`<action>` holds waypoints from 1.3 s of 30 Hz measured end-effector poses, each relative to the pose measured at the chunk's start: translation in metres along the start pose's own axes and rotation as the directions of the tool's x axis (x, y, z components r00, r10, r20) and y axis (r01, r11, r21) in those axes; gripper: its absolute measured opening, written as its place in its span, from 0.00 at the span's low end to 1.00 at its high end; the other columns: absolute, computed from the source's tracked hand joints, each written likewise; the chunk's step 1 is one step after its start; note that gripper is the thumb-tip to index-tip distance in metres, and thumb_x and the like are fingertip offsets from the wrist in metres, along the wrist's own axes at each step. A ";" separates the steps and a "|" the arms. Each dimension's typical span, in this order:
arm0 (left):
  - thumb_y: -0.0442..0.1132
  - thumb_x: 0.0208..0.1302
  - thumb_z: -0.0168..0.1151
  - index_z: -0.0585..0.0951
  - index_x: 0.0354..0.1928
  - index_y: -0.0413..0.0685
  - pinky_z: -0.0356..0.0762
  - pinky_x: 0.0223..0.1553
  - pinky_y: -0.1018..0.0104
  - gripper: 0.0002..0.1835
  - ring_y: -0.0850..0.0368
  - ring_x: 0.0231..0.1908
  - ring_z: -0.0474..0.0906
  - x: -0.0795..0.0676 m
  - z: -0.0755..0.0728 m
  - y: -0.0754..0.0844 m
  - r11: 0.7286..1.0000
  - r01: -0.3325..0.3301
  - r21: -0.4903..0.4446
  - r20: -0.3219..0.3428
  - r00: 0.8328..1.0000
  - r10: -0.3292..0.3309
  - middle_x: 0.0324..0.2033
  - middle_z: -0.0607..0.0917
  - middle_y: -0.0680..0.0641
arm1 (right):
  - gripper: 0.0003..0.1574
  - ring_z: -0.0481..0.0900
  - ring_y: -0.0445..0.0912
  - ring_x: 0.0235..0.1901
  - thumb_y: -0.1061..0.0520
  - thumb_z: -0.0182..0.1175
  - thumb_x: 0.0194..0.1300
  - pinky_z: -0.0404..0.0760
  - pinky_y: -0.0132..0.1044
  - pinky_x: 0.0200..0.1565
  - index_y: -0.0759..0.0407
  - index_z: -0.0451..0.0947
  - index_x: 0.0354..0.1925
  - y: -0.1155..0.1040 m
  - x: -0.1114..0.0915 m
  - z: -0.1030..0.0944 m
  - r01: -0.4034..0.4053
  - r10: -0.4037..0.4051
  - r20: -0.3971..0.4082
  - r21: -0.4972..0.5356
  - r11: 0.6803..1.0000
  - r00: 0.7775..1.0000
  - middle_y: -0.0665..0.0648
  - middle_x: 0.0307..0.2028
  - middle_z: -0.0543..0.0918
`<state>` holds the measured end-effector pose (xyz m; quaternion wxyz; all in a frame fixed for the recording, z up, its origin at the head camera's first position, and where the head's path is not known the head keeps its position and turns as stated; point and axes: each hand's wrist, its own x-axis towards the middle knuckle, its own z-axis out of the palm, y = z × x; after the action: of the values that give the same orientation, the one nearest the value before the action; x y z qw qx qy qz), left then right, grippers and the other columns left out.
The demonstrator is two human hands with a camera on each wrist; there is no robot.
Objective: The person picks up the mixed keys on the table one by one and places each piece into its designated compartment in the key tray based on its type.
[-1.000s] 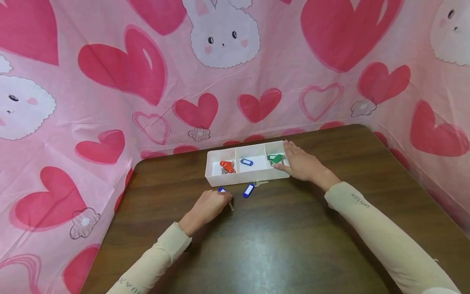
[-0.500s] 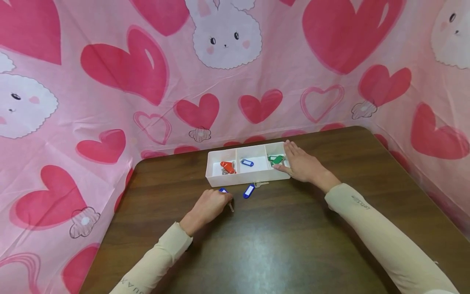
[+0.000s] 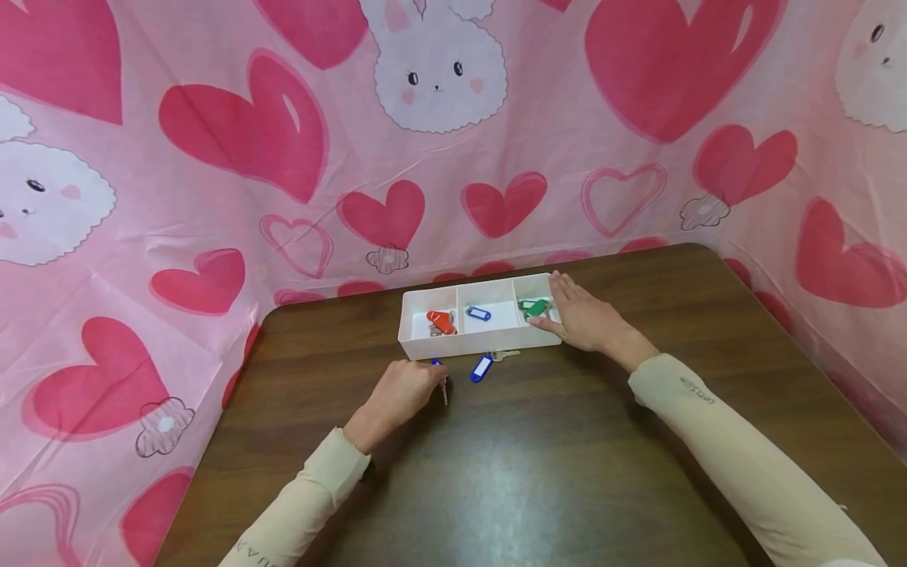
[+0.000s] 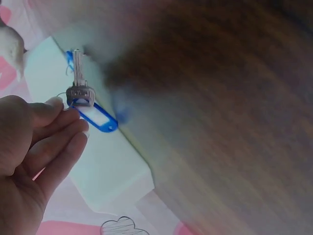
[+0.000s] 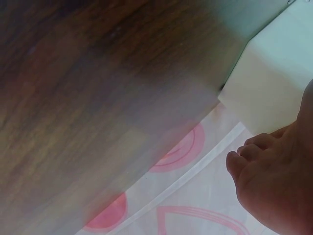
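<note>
In the left wrist view my left hand (image 4: 44, 142) pinches a metal key (image 4: 80, 88) by its ring between thumb and forefinger. A blue key tag (image 4: 100, 117) hangs from that ring. In the head view this hand (image 3: 404, 391) is just in front of a white three-compartment tray (image 3: 432, 346). My right hand (image 3: 586, 316) rests on the tray's right end, fingers extended along it and thumb at the front rim. A second blue key tag (image 3: 482, 368) with a key (image 3: 505, 355) lies on the table before the tray.
Orange-red key tags (image 3: 442, 321) lie in the left compartment, a blue tag (image 3: 478, 313) in the middle, green tags (image 3: 536, 308) in the right. The brown wooden table (image 3: 496, 488) ends at a pink heart-patterned cloth (image 3: 383, 157) behind.
My left hand has lifted and turned slightly, so the held key now hangs more steeply with its tag drawn closer. The right hand stays on the tray.
</note>
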<state>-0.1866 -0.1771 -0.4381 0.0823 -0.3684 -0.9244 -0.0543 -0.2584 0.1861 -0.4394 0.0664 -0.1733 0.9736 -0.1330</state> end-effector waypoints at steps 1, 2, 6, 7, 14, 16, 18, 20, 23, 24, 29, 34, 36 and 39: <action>0.35 0.67 0.72 0.91 0.45 0.49 0.77 0.24 0.75 0.07 0.61 0.23 0.81 0.000 0.000 0.000 1.000 -0.001 -0.004 -0.010 1.000 0.001 0.26 0.90 0.52 | 0.69 0.37 0.61 0.86 0.20 0.46 0.72 0.50 0.58 0.83 0.62 0.32 0.85 0.000 0.000 0.000 0.000 0.000 0.001 0.001 1.000 1.000 0.64 0.86 0.39; 0.35 0.67 0.72 0.91 0.45 0.49 0.78 0.25 0.74 0.07 0.61 0.23 0.81 0.000 0.000 0.000 1.000 -0.004 -0.007 -0.022 1.000 0.003 0.27 0.90 0.52 | 0.69 0.37 0.61 0.86 0.20 0.47 0.72 0.50 0.58 0.83 0.62 0.32 0.85 0.000 0.000 0.000 0.001 -0.001 -0.001 0.003 1.000 1.000 0.64 0.86 0.40; 0.35 0.66 0.73 0.90 0.46 0.48 0.87 0.31 0.67 0.08 0.57 0.30 0.86 0.000 -0.001 -0.001 0.999 -0.021 -0.026 -0.082 0.996 0.019 0.35 0.93 0.49 | 0.69 0.38 0.61 0.86 0.20 0.47 0.72 0.50 0.58 0.83 0.62 0.33 0.85 -0.001 -0.001 0.000 0.005 -0.005 -0.007 0.009 1.000 1.000 0.64 0.86 0.41; 0.35 0.66 0.73 0.90 0.47 0.46 0.89 0.33 0.65 0.09 0.55 0.32 0.88 0.000 -0.002 -0.002 0.998 -0.020 -0.051 -0.094 0.995 0.015 0.38 0.93 0.48 | 0.69 0.38 0.61 0.86 0.20 0.47 0.72 0.51 0.59 0.83 0.62 0.34 0.85 -0.001 -0.001 0.000 0.006 -0.006 -0.011 0.010 1.000 1.000 0.64 0.86 0.41; 0.32 0.65 0.73 0.89 0.54 0.41 0.91 0.47 0.51 0.16 0.43 0.49 0.92 0.002 -0.007 -0.002 0.977 0.026 -0.212 -0.135 0.989 -0.055 0.49 0.92 0.40 | 0.69 0.39 0.61 0.86 0.20 0.47 0.72 0.52 0.60 0.82 0.62 0.33 0.85 -0.002 -0.001 0.001 0.009 -0.008 -0.017 0.021 1.000 1.000 0.64 0.86 0.41; 0.32 0.65 0.73 0.89 0.54 0.41 0.91 0.48 0.49 0.16 0.42 0.50 0.91 0.002 -0.008 -0.002 0.975 0.034 -0.219 -0.142 0.988 -0.067 0.50 0.92 0.40 | 0.69 0.39 0.61 0.86 0.19 0.47 0.72 0.52 0.60 0.82 0.62 0.33 0.85 -0.002 -0.001 0.002 0.008 -0.007 -0.017 0.024 1.000 1.000 0.64 0.86 0.41; 0.33 0.65 0.73 0.89 0.54 0.42 0.91 0.49 0.49 0.16 0.43 0.51 0.91 0.003 -0.010 -0.001 0.977 0.044 -0.209 -0.146 0.986 -0.076 0.49 0.93 0.41 | 0.69 0.39 0.61 0.86 0.20 0.47 0.72 0.51 0.61 0.82 0.62 0.34 0.85 -0.002 0.000 0.002 0.006 -0.006 -0.018 0.029 1.000 1.000 0.64 0.86 0.41; 0.33 0.65 0.73 0.90 0.53 0.42 0.91 0.50 0.49 0.14 0.44 0.50 0.92 0.004 -0.011 0.000 0.977 0.052 -0.205 -0.148 0.985 -0.083 0.48 0.93 0.42 | 0.69 0.39 0.62 0.85 0.20 0.48 0.72 0.52 0.61 0.82 0.62 0.34 0.85 -0.002 0.000 0.003 0.005 -0.005 -0.021 0.034 0.999 1.000 0.65 0.86 0.42; 0.33 0.65 0.74 0.90 0.52 0.44 0.91 0.50 0.51 0.14 0.47 0.49 0.92 0.005 -0.012 0.001 0.975 0.071 -0.209 -0.151 0.983 -0.104 0.48 0.93 0.44 | 0.69 0.40 0.62 0.85 0.20 0.48 0.72 0.52 0.62 0.82 0.63 0.35 0.85 -0.001 0.001 0.004 0.005 -0.005 -0.021 0.031 0.999 1.000 0.66 0.85 0.43; 0.34 0.65 0.74 0.90 0.52 0.44 0.90 0.51 0.51 0.14 0.47 0.49 0.92 0.005 -0.013 0.002 0.974 0.075 -0.212 -0.154 0.982 -0.109 0.48 0.93 0.45 | 0.69 0.40 0.62 0.85 0.20 0.47 0.72 0.52 0.63 0.82 0.63 0.35 0.85 0.000 0.001 0.004 0.006 -0.005 -0.020 0.031 1.000 1.000 0.66 0.85 0.43; 0.34 0.64 0.74 0.91 0.50 0.44 0.91 0.48 0.54 0.13 0.50 0.43 0.93 0.011 -0.018 0.004 0.970 0.095 -0.224 -0.183 0.973 -0.138 0.45 0.94 0.45 | 0.71 0.40 0.63 0.85 0.18 0.47 0.71 0.52 0.64 0.81 0.63 0.34 0.85 0.002 0.000 0.004 -0.004 0.005 -0.016 0.031 1.000 1.000 0.66 0.85 0.42; 0.33 0.64 0.74 0.92 0.49 0.45 0.92 0.40 0.59 0.11 0.53 0.35 0.90 0.017 -0.024 0.005 0.955 0.136 -0.262 -0.197 0.962 -0.191 0.42 0.94 0.44 | 0.71 0.39 0.62 0.85 0.19 0.47 0.71 0.52 0.63 0.81 0.63 0.33 0.85 0.002 0.000 0.004 -0.003 0.003 -0.016 0.031 1.000 1.000 0.66 0.85 0.42; 0.34 0.65 0.74 0.92 0.49 0.45 0.89 0.35 0.64 0.11 0.55 0.32 0.87 0.018 -0.026 0.005 0.950 0.145 -0.277 -0.199 0.958 -0.204 0.41 0.94 0.45 | 0.71 0.39 0.62 0.85 0.19 0.47 0.71 0.51 0.63 0.81 0.63 0.34 0.85 0.002 0.000 0.004 -0.001 0.001 -0.019 0.034 0.999 1.000 0.66 0.85 0.42; 0.35 0.66 0.73 0.92 0.49 0.44 0.80 0.26 0.70 0.11 0.58 0.27 0.81 0.021 -0.027 0.004 0.948 0.134 -0.289 -0.220 0.954 -0.202 0.39 0.94 0.45 | 0.71 0.39 0.62 0.85 0.18 0.47 0.71 0.51 0.63 0.82 0.63 0.34 0.84 0.001 0.000 0.005 0.000 0.001 -0.021 0.040 0.999 1.000 0.66 0.85 0.42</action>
<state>-0.1958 -0.1641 -0.4074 0.1405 -0.2861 -0.9190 -0.2322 -0.2579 0.1862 -0.4448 0.0599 -0.1704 0.9714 -0.1540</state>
